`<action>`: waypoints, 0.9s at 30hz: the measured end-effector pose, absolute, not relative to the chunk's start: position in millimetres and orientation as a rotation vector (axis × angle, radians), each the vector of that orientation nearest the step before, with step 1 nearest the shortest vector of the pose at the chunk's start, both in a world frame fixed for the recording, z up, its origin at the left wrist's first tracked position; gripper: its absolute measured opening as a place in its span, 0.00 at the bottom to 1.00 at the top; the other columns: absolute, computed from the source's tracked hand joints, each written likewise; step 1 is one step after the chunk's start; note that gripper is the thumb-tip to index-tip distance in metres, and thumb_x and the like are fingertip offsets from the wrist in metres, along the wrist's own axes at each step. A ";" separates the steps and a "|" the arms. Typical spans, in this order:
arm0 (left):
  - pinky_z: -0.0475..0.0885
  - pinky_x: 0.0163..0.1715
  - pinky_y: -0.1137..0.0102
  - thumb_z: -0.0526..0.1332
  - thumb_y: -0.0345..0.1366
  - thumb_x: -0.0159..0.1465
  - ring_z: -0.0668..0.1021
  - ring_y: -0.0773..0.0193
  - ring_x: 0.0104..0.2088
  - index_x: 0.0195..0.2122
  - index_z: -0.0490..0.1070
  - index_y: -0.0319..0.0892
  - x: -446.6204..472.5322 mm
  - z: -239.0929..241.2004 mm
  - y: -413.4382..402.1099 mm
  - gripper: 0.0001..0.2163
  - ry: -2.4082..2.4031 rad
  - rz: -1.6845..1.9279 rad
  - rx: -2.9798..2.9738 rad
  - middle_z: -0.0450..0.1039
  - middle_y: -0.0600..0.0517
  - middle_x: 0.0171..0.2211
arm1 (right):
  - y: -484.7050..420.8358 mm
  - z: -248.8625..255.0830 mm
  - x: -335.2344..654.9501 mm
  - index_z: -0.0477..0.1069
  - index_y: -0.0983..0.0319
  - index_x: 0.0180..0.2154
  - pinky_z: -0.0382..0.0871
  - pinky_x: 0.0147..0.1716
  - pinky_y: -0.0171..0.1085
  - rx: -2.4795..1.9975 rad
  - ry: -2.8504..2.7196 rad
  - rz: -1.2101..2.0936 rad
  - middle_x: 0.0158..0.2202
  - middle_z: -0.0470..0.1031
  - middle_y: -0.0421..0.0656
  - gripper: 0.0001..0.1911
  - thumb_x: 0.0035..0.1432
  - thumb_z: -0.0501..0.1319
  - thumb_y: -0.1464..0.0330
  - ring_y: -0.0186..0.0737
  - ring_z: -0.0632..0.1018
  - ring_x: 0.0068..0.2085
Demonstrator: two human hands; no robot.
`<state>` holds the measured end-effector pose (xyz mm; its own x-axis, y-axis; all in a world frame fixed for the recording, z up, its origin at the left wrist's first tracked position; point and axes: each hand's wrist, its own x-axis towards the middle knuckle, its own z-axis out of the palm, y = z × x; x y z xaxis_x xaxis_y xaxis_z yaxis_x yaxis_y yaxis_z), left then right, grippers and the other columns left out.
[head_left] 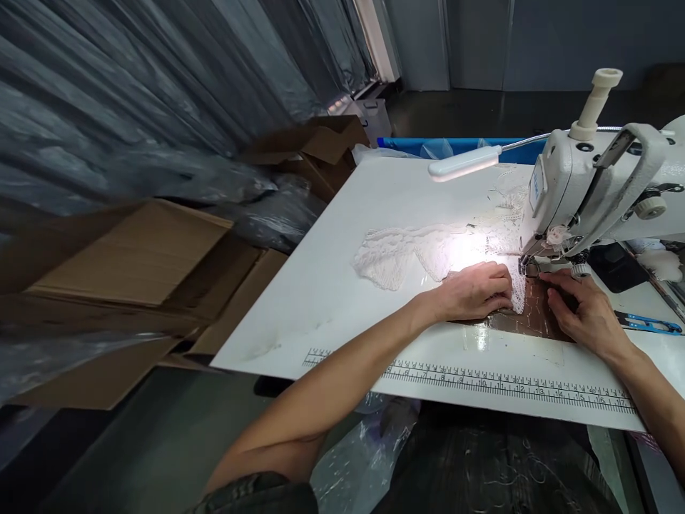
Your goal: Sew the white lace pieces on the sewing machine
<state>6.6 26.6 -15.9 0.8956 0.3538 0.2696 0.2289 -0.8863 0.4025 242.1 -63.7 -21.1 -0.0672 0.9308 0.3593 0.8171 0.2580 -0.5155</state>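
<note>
A white sewing machine (pixel 594 178) stands at the right of a white table (pixel 332 285). White lace fabric (pixel 407 253) lies spread to the left of its needle, lit by the machine's lamp (pixel 463 163). My left hand (pixel 474 291) lies flat on the lace just left of the presser foot (pixel 529 265), fingers stretched and pressing the fabric down. My right hand (pixel 581 310) rests on the brown plate (pixel 527 318) to the right of the foot, fingers extended toward the needle and touching the lace edge.
Blue thread snips (pixel 650 325) lie right of my right hand. A printed ruler (pixel 481 382) runs along the table's front edge. Cardboard boxes (pixel 139 264) and plastic-wrapped bundles (pixel 267 207) stand left of the table. A blue bin (pixel 454 145) sits behind it.
</note>
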 end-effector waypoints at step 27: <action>0.77 0.37 0.67 0.64 0.37 0.69 0.78 0.64 0.39 0.39 0.76 0.41 5.2 -19.1 28.0 0.05 0.445 0.623 2.540 0.76 0.49 0.37 | -56.2 -7.8 221.1 0.75 0.59 0.35 0.75 0.36 0.41 -1.316 -2.100 0.549 0.37 0.79 0.46 0.09 0.64 0.56 0.66 0.42 0.80 0.36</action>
<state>5.2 28.0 -19.1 0.8432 0.4126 0.3445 0.1921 -0.8299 0.5238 221.1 -56.2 -7.8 -0.3333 0.9049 0.2647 0.6599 0.4245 -0.6200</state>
